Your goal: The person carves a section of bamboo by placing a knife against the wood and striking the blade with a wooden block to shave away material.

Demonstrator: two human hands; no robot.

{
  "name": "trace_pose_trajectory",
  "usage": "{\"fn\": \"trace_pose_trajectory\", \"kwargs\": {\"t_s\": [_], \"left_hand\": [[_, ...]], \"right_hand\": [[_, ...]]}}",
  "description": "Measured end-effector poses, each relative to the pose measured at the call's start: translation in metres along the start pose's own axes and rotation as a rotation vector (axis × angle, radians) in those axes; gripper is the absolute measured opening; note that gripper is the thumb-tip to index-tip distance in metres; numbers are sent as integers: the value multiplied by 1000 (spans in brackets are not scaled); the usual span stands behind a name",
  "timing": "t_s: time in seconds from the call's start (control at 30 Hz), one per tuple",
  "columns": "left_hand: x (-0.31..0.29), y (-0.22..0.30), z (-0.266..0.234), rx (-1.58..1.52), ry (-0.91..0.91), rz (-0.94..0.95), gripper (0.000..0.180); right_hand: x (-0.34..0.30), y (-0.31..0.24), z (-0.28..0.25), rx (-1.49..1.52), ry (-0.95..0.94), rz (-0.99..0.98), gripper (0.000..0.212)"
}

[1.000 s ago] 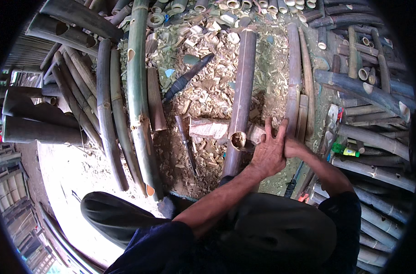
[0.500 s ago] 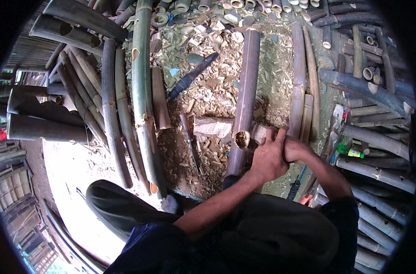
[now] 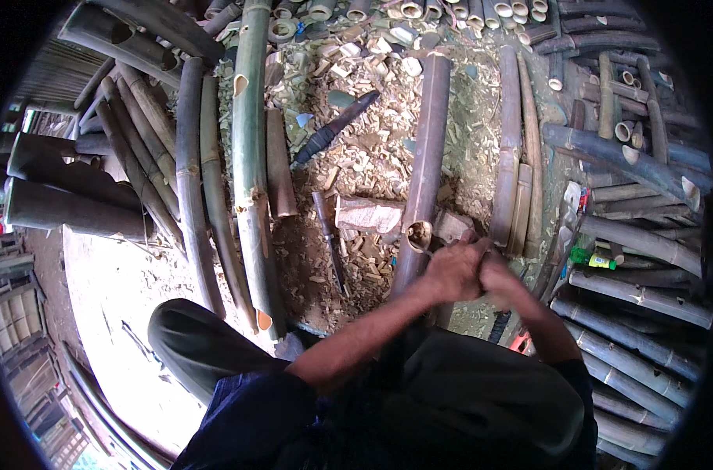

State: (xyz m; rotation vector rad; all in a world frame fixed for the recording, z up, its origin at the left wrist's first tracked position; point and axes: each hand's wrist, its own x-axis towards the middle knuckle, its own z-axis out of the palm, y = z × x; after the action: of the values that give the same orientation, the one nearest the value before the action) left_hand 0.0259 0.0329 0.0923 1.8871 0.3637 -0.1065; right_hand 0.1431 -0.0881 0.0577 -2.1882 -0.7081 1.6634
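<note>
My left hand and my right hand are closed and pressed together just right of a dark bamboo pole. What they grip is hidden by the fingers. Close to the left hand, an opening with a pale cut rim shows in the top of the pole. The pole lies lengthwise in front of me, resting across a rough wood block that sticks out on both sides. Left of the block lies a narrow chisel-like tool with a round handle. Farther off is a knife with a dark wrapped part.
Pale chips and shavings cover the ground. A long green bamboo pole with cut openings lies to the left. More bamboo lies right of the work. Stacked poles and a green bottle are at the far right.
Both hands have drawn slightly nearer to me, and the left hand's fingers, spread before, are now curled in. The view has shifted a little.
</note>
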Motion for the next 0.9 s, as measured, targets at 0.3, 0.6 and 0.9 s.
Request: {"fn": "trace_pose_trajectory", "kwargs": {"t_s": [0.3, 0.6, 0.9], "left_hand": [[-8, -1, -44, 70, -425, 19, 87], [-150, -1, -35, -95, -1, -449, 90], [-95, 11, -135, 943, -190, -290, 27]], "right_hand": [[-6, -2, 25, -201, -64, -125, 69], [-46, -38, 109, 1685, -135, -75, 39], [1, -68, 110, 1803, -455, -58, 29]]}}
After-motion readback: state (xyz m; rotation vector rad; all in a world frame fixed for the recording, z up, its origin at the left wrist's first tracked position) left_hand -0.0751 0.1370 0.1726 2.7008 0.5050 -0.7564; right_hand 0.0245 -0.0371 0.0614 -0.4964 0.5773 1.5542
